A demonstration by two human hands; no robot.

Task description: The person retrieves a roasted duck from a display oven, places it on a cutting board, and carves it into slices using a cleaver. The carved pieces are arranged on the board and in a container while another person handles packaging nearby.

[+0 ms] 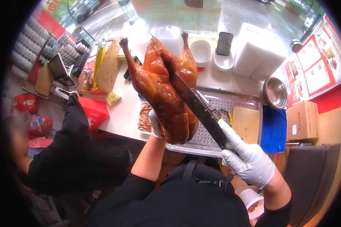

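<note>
A whole glazed roast duck (170, 105) is held up, its legs pointing away from me. My left hand (155, 124), in a white glove, supports it from beneath at its near left side; most of that hand's fingers are hidden behind the duck. In my right hand (250, 160), also gloved, is the grip end of a long dark-bladed knife (200, 112). The blade slants up to the left, and its tip lies at the dark gap by the right leg; whether it cuts in cannot be told. Beneath the duck is a perforated metal tray (216, 150).
The tray holds a cutting board (245, 124) and yellow-handled shears (229, 117). A container of shredded meat (145, 117) sits left of the duck. White tubs (201, 54), a phone (224, 44) and a steel bowl (275, 92) stand beyond. A co-worker's dark sleeve (76, 119) is at left, by a red bag (93, 112).
</note>
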